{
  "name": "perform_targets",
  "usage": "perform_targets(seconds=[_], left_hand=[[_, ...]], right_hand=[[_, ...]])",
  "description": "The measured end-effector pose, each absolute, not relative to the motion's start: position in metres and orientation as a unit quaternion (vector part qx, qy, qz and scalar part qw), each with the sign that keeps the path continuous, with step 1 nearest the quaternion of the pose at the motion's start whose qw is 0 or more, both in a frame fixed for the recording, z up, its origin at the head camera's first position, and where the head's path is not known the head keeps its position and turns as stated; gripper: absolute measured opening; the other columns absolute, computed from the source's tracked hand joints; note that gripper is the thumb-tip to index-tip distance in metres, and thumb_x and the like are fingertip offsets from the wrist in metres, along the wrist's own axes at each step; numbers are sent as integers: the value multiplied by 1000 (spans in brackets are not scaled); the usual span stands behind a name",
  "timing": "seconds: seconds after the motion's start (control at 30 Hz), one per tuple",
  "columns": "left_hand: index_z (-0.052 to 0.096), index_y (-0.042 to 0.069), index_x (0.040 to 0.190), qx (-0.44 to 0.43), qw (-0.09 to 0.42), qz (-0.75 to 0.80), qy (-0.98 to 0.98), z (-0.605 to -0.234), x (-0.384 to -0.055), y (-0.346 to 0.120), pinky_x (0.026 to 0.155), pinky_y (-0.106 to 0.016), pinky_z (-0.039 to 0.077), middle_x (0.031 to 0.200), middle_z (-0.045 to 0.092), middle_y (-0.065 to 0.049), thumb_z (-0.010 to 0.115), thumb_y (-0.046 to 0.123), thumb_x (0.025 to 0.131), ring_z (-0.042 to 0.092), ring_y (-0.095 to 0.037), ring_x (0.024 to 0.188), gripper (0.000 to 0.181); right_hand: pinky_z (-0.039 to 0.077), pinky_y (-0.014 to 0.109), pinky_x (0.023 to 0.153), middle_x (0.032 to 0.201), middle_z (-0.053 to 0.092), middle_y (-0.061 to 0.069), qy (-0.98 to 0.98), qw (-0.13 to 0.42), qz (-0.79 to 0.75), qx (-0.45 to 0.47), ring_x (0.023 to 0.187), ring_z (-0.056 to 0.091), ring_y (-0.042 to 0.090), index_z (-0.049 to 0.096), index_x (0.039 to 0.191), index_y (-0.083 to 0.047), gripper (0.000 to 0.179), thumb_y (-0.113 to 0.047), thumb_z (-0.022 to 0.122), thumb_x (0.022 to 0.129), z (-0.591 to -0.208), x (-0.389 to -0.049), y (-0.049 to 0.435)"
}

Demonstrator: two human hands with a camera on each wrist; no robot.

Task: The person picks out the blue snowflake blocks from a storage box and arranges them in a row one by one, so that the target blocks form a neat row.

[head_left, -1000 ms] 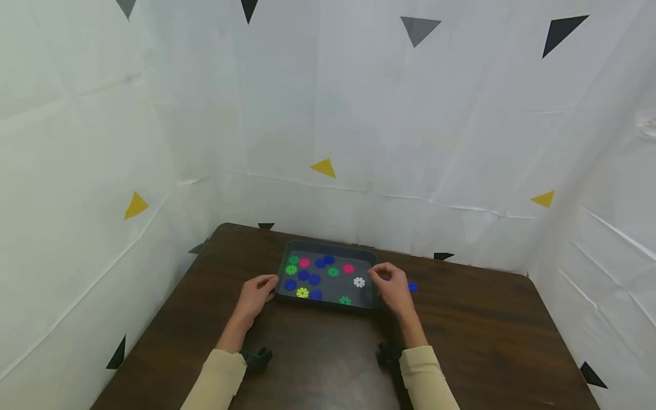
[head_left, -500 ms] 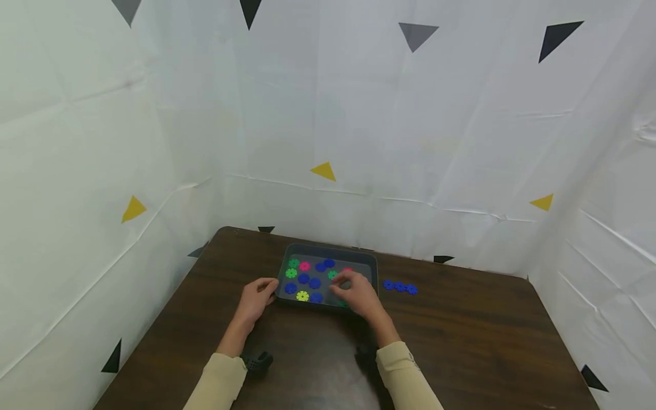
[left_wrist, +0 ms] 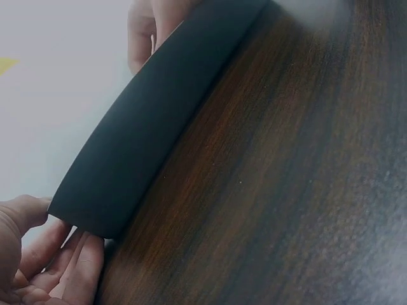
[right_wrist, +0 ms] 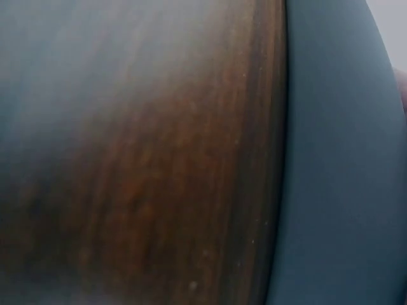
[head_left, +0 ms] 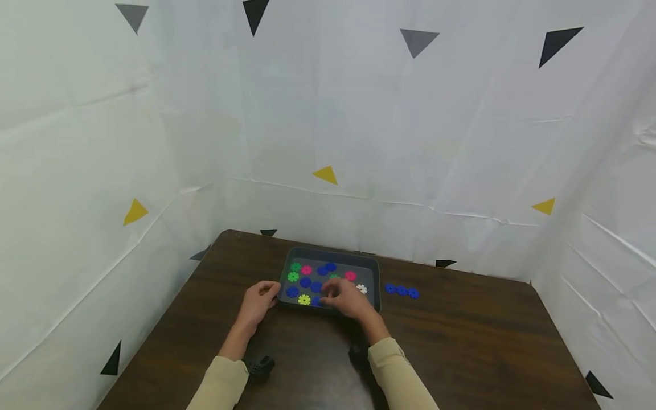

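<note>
A dark grey tray [head_left: 359, 259] on the table holds several notched plastic discs in blue, green, pink, yellow and white. My left hand [head_left: 258, 302] grips the tray's near left corner; in the left wrist view its thumb is at the rim and its fingers are underneath. Over the tray's near side is my right hand [head_left: 348, 297], fingers bent, thumb and forefinger slightly apart. Their tips reach a blue disc [head_left: 316, 302] lying beside a yellow disc [head_left: 304, 299]. Part of the tray's content is hidden behind the right hand, and its fingers are out of the right wrist view.
Right of the tray, a row of three blue discs [head_left: 402, 290] lies on the brown wooden table [head_left: 461, 341]. White sheeting [head_left: 379, 142] with triangle markers surrounds the table at the back and sides.
My right hand has moved left from the tray's right edge to the blue disc near the front, uncovering the blue row. My left hand keeps its grip on the tray corner.
</note>
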State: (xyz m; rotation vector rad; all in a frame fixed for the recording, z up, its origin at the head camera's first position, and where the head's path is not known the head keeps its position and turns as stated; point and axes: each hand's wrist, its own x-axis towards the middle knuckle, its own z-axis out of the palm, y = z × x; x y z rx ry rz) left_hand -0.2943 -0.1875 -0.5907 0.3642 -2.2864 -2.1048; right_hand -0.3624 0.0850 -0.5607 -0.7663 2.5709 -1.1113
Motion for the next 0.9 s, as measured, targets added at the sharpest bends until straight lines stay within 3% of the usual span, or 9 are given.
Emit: perform_targets(seconds=[0.47,0.9], left_hand=[[68,0,134,129,21,-675,-726,-592,-294,-185,109,-47,58,137,67,-23,66,29,110,68,-35,129,38],[67,-1,133,128,34,-679,-722,-596,-296,-187,110,-48,58,136,68,-23,65,25,110,68,-35,128,35]], right_hand=[[50,28,62,90,69,2,877,161,-345,-292,76,61,12,72,126,-8,34,-20,83,96,-561,-371,81],[52,30,67,92,71,3,885,155,-331,-287,79,62,12,74,113,-6,22,-17,82,96,-560,-372,75]])
